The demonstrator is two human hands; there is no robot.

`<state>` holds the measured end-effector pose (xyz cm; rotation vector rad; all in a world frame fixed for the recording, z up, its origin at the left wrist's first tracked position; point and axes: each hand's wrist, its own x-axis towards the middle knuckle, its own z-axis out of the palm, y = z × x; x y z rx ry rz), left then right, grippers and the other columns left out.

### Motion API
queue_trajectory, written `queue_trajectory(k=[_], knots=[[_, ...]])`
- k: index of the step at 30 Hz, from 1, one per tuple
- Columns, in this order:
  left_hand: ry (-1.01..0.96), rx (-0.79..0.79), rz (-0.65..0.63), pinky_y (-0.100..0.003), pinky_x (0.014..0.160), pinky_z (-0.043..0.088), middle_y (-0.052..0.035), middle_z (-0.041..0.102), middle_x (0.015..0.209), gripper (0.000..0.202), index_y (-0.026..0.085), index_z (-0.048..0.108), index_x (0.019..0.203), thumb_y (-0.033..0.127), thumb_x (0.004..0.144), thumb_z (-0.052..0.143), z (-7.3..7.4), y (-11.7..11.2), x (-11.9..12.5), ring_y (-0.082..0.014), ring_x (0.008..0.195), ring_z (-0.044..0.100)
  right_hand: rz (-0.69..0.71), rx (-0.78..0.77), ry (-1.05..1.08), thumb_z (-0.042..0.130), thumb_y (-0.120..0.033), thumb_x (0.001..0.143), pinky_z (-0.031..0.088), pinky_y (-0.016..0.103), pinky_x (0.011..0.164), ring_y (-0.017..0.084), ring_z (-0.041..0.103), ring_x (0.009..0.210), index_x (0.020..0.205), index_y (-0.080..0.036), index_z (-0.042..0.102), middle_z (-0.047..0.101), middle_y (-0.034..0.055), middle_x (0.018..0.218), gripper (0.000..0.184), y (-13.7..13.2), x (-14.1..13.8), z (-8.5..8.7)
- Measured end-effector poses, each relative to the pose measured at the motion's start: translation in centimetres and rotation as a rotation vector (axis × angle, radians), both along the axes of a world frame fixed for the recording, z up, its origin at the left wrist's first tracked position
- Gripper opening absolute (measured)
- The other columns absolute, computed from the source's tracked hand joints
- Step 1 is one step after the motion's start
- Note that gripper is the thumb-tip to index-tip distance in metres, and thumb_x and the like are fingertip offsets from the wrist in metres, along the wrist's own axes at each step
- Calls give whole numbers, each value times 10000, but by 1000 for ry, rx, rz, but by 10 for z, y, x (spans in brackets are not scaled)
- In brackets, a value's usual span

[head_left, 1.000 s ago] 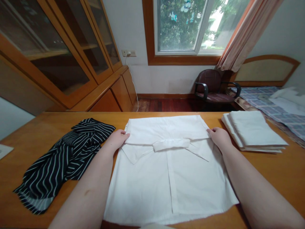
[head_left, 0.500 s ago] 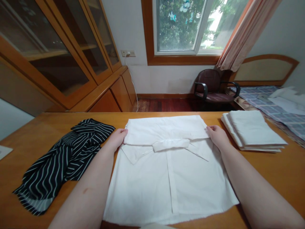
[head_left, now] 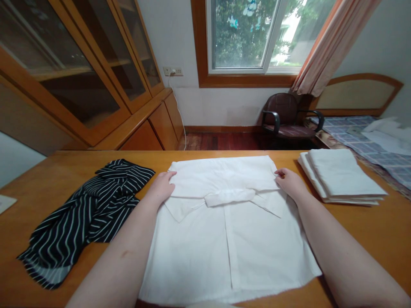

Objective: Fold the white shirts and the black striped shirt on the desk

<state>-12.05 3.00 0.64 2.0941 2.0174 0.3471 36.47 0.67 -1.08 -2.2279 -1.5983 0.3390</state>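
Observation:
A white collared shirt lies flat in front of me, its far part folded over into a band toward the collar. The collar shows at the middle, with its points spread to both sides. At the left end of the folded band, my left hand grips the edge, fingertips and thumb on the cloth. My right hand pinches the band's right edge between thumb and fingers. The fingers' undersides are hidden.
On the wooden table, a black-and-white striped garment lies crumpled at left. A stack of folded white cloth sits at right. Beyond the table stand a glass-door cabinet, an armchair and a bed.
My left hand has shifted slightly inward over the band's left end, and my right hand has moved slightly left. The folded band lies a little flatter and slightly nearer me.

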Motion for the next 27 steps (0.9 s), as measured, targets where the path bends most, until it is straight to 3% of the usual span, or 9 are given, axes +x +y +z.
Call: queue_trajectory(k=[4,6,11,14,17,19,22,25,27], knots=[[178,108,-25,-421,1076,298,-121,425,1400,472,163,560,1246,193,787,454,12,-7,18,-291,1294,378,5,1,-50,538,-273,729,401,277,656,213,597,829,987,-197,628,670,75,923,283,-1,-4,0],[183,102,-107,-443,1084,279,-102,403,1425,453,185,541,1264,250,826,442,25,-14,39,-287,1323,334,-13,17,-34,554,-324,742,417,287,684,229,601,880,1067,-192,605,666,90,995,355,-2,-5,0],[124,25,-491,-444,1122,189,-96,236,1523,614,213,352,1406,385,836,499,43,-46,136,-274,1399,176,34,111,50,592,-319,731,444,317,773,230,601,928,1142,-193,576,650,92,1082,430,-2,-6,-3],[100,9,-717,-492,1126,136,-86,88,1559,748,266,220,1456,495,814,530,30,-63,196,-288,1415,89,116,239,209,617,-308,716,455,331,803,214,603,908,1092,-188,589,656,88,1042,396,-4,-7,-4],[83,103,-730,-490,1132,115,-107,75,1557,739,237,191,1462,495,841,497,4,-70,229,-279,1418,71,226,327,571,652,-385,704,466,334,812,209,603,927,1004,-203,602,663,76,1010,355,-6,-11,-4],[76,134,-712,-472,1135,126,-108,127,1550,688,225,191,1461,468,873,453,-11,-68,236,-260,1416,106,223,318,851,662,-426,700,480,319,787,202,607,928,953,-222,606,671,54,971,330,-5,-15,-4],[57,126,-700,-445,1133,163,-99,237,1524,667,211,205,1458,465,884,432,-26,-62,237,-241,1400,189,59,326,1172,677,-415,687,499,283,713,182,617,877,881,-233,611,671,23,909,275,-1,-19,-8],[27,129,-662,-411,1130,198,-90,311,1496,672,176,217,1453,473,887,424,-32,-57,237,-215,1379,251,-94,369,1336,658,-396,699,516,281,663,168,625,773,804,-223,597,664,19,855,212,3,-17,-10],[21,132,-643,-404,1129,207,-88,339,1482,668,163,233,1446,479,888,420,-34,-55,238,-207,1370,270,-158,295,1376,614,-389,743,526,306,645,178,628,701,795,-216,585,658,32,791,183,6,-14,-8]])
